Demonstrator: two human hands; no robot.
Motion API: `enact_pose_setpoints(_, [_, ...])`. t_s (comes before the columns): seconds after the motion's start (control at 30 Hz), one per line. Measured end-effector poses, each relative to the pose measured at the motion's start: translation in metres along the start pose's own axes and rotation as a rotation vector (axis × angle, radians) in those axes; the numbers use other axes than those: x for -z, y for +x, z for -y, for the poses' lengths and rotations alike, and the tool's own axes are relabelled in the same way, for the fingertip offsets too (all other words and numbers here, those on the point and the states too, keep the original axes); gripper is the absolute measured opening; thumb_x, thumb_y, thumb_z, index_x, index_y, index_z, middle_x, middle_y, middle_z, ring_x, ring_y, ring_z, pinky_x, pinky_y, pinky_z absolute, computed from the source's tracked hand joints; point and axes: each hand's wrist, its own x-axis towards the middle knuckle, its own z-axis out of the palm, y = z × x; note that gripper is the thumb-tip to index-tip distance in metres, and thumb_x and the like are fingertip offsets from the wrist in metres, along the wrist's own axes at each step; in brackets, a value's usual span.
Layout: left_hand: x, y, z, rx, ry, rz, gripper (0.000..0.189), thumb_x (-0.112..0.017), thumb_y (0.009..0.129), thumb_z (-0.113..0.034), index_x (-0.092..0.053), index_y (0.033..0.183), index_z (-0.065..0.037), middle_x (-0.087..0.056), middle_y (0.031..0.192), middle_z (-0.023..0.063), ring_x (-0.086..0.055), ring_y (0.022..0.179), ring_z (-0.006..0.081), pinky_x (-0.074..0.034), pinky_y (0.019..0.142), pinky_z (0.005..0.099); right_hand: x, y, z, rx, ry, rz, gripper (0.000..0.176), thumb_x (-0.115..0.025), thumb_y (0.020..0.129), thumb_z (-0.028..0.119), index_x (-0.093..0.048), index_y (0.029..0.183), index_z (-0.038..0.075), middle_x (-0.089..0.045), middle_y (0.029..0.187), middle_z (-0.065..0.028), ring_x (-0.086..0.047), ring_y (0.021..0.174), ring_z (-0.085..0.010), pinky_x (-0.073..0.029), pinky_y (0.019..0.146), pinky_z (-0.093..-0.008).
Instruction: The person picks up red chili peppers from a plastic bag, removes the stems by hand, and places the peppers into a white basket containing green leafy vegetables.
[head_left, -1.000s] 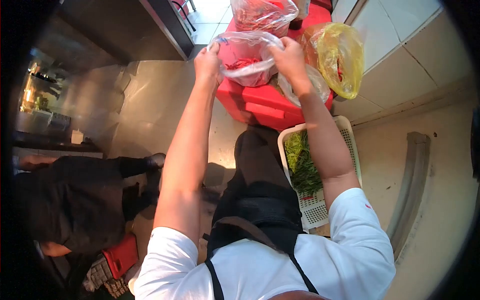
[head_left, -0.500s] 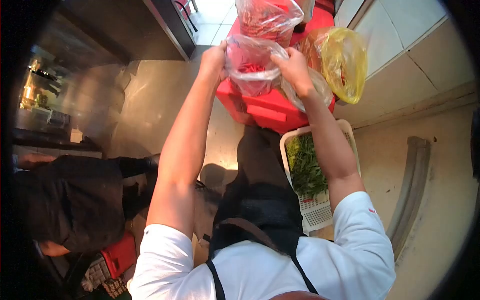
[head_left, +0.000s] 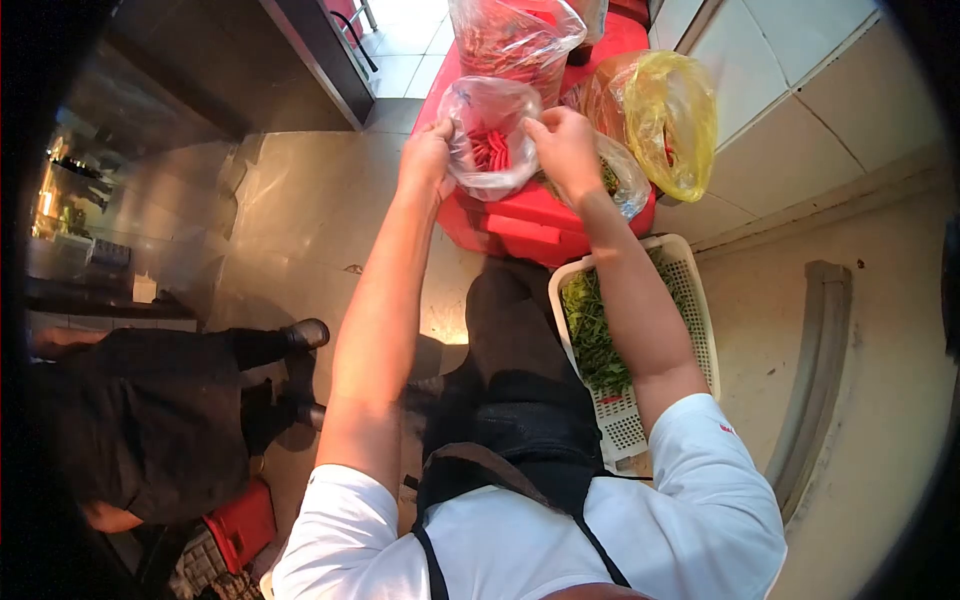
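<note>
A clear plastic bag (head_left: 490,183) with red chili peppers (head_left: 490,150) inside stands on a red lidded box (head_left: 520,222), its mouth spread wide. My left hand (head_left: 428,158) grips the left side of the bag's rim. On the opposite side, my right hand (head_left: 565,150) pinches the rim between thumb and fingers. Just behind it sits a larger clear bag (head_left: 510,40) full of reddish contents. To the right are a yellow plastic bag (head_left: 680,120) and, partly behind my right wrist, another clear bag (head_left: 625,185) with greenish contents.
A white perforated basket (head_left: 625,435) of leafy greens (head_left: 595,330) stands below my right forearm. Another person in dark clothes (head_left: 150,420) is at the left, near a red container (head_left: 242,525). A tiled wall (head_left: 760,110) borders the right side, with a grey pipe (head_left: 815,370) lower down.
The chili bag's mouth has tilted toward me and opened rounder, so the peppers show more clearly. Both hands have moved slightly down and left in view. The other person's shoes show more.
</note>
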Motion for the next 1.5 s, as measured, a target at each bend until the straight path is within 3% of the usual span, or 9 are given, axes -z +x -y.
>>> enact_pose_setpoints(0.3, [0.070, 0.025, 0.020, 0.375, -1.211, 0.201, 0.030, -0.032, 0.099, -0.016, -0.055, 0.104, 0.003, -0.063, 0.101, 0.0167, -0.064, 0.088, 0.0285, -0.054, 0.082, 0.0445, -0.041, 0.048, -0.090, -1.040, 2.065, 0.223, 0.016, -0.040, 0.094, 0.002, -0.047, 0.080, 0.008, -0.047, 0.065, -0.0025, -0.050, 0.056, -0.0137, -0.045, 0.049, -0.0298])
enact_pose_setpoints(0.53, [0.039, 0.014, -0.013, 0.322, -0.628, 0.185, 0.046, -0.047, 0.099, -0.038, -0.053, 0.122, 0.001, -0.060, 0.120, 0.0185, -0.055, 0.115, 0.0320, -0.042, 0.103, 0.0499, -0.031, 0.022, -0.059, -0.618, 1.365, 0.077, 0.010, -0.049, 0.093, 0.010, -0.056, 0.095, 0.004, -0.060, 0.088, -0.0094, -0.058, 0.077, -0.0209, -0.047, 0.064, -0.0349])
enact_pose_setpoints(0.63, [0.030, 0.005, -0.022, 0.218, -0.072, 0.036, 0.059, -0.055, 0.094, -0.046, -0.050, 0.125, 0.004, -0.058, 0.123, 0.0198, -0.053, 0.119, 0.0335, -0.041, 0.102, 0.0458, -0.027, -0.004, -0.036, 0.013, 0.128, -0.308, 0.023, -0.058, 0.089, 0.013, -0.058, 0.109, 0.003, -0.063, 0.094, -0.0155, -0.062, 0.082, -0.0294, -0.050, 0.074, -0.0421])
enact_pose_setpoints(0.73, [0.026, -0.005, -0.018, -0.262, 0.700, -0.447, 0.066, -0.064, 0.088, -0.047, -0.049, 0.129, 0.002, -0.056, 0.123, 0.0233, -0.054, 0.117, 0.0339, -0.043, 0.099, 0.0420, -0.008, -0.019, 0.002, 0.412, -0.055, -0.377, 0.028, -0.059, 0.084, 0.009, -0.058, 0.110, 0.001, -0.063, 0.097, -0.0184, -0.063, 0.089, -0.0341, -0.049, 0.083, -0.0416])
enact_pose_setpoints(0.87, [0.000, -0.037, 0.000, -0.473, 1.003, -0.462, 0.078, -0.076, 0.077, -0.039, -0.043, 0.133, 0.004, -0.055, 0.122, 0.0282, -0.051, 0.117, 0.0409, -0.041, 0.101, 0.0428, -0.023, -0.004, 0.006, 0.417, -0.259, 0.268, 0.023, -0.055, 0.084, 0.003, -0.062, 0.105, -0.001, -0.064, 0.101, -0.0192, -0.062, 0.097, -0.0352, -0.049, 0.088, -0.0414])
enact_pose_setpoints(0.93, [-0.005, -0.040, 0.005, -0.510, 1.007, -0.493, 0.082, -0.078, 0.075, -0.033, -0.038, 0.137, 0.004, -0.049, 0.129, 0.0292, -0.047, 0.121, 0.0411, -0.039, 0.103, 0.0437, -0.031, -0.005, -0.002, 0.648, -0.365, -0.013, 0.019, -0.056, 0.082, 0.002, -0.064, 0.099, 0.000, -0.064, 0.097, -0.0200, -0.061, 0.095, -0.0377, -0.049, 0.087, -0.0424])
enact_pose_setpoints(1.2, [0.072, -0.123, 0.027, -0.469, 0.496, -0.528, 0.069, -0.070, 0.087, -0.025, -0.036, 0.140, 0.002, -0.041, 0.138, 0.0234, -0.050, 0.119, 0.0304, -0.041, 0.100, 0.0401, 0.146, 0.026, -0.044, 0.073, -0.397, -0.496, 0.020, -0.060, 0.085, 0.012, -0.064, 0.101, 0.001, -0.068, 0.099, -0.0148, -0.066, 0.088, -0.0292, -0.050, 0.079, -0.0373])
enact_pose_setpoints(1.3, [0.094, -0.148, 0.060, -0.301, 0.443, -0.535, 0.058, -0.067, 0.089, -0.021, -0.040, 0.135, 0.001, -0.043, 0.137, 0.0203, -0.049, 0.120, 0.0268, -0.041, 0.099, 0.0369, 0.167, 0.061, -0.080, -0.073, -0.901, 0.268, 0.030, -0.057, 0.090, 0.027, -0.062, 0.109, 0.003, -0.067, 0.103, -0.0120, -0.063, 0.089, -0.0260, -0.050, 0.079, -0.0389])
enact_pose_setpoints(1.5, [0.056, -0.188, 0.101, -0.220, 0.441, -0.326, 0.052, -0.067, 0.089, -0.017, -0.044, 0.132, 0.001, -0.049, 0.129, 0.0144, -0.052, 0.110, 0.0199, -0.043, 0.096, 0.0333, 0.115, 0.106, -0.184, -0.202, 0.265, -0.021, 0.038, -0.042, 0.095, 0.026, -0.063, 0.112, -0.001, -0.065, 0.112, -0.0205, -0.063, 0.101, -0.0312, -0.046, 0.089, -0.0387])
